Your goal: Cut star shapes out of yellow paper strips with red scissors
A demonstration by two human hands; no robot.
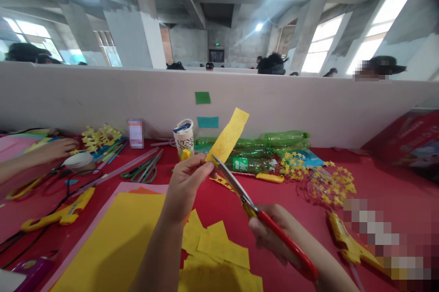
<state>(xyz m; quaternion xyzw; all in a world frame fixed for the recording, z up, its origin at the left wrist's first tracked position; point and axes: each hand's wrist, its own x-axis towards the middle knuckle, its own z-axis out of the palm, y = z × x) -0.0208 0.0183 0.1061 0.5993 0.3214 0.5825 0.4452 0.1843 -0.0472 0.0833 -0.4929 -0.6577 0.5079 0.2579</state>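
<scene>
Yellow rectangular paper strip point(230, 134) slants above the red tabletop point(284, 193), toward its far edge. The left hand point(188, 180), forearm raised, pinches the strip's lower end between thumb and fingers; rightward, steel-bladed scissors with red handles point(262, 216) meet that end, the right hand's point(272, 232) fingers curled closed around them.

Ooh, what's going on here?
Someone's left hand holds up a yellow paper strip. The right hand grips red-handled scissors, the blade tips at the strip's lower end. Yellow paper pieces lie below on the red table, and yellow star shapes lie off to the right.
</scene>
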